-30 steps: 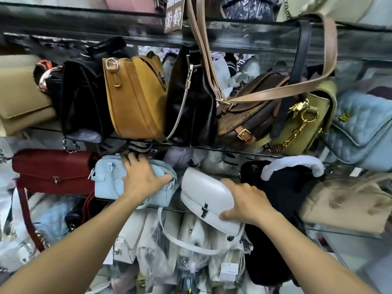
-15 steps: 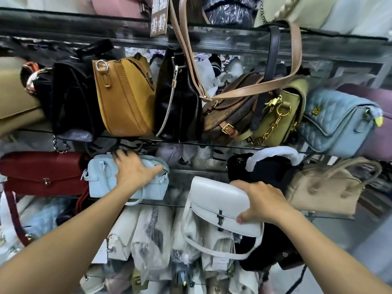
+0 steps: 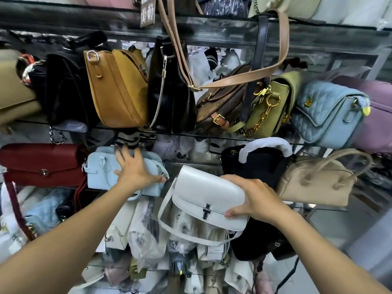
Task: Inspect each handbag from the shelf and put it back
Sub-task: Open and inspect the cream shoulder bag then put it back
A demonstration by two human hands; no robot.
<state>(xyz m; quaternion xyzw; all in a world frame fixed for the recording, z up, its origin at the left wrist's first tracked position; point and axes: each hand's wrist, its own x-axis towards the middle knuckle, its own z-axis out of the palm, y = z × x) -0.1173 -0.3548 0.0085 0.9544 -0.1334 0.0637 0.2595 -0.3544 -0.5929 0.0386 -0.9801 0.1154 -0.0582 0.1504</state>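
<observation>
A white flap handbag (image 3: 203, 194) with a dark clasp hangs in front of the middle glass shelf (image 3: 191, 163), its strap looping below. My right hand (image 3: 252, 200) grips its right end, fingers over the top and thumb underneath. My left hand (image 3: 135, 168) rests with spread fingers on a pale blue handbag (image 3: 101, 168) that sits on the shelf to the left. A gap on the shelf lies between the pale blue bag and a black bag (image 3: 258, 166) with a wrapped white handle.
A dark red bag (image 3: 42, 164) stands left of the pale blue one, a beige bag (image 3: 314, 183) at the right. The shelf above holds mustard (image 3: 116, 90), black, brown, olive (image 3: 269, 105) and quilted blue (image 3: 326, 111) bags. Wrapped bags crowd the lower shelf.
My right hand has carried the white bag to the right and up, turning it more level. My left hand stays on the pale blue bag, fingers spread wider.
</observation>
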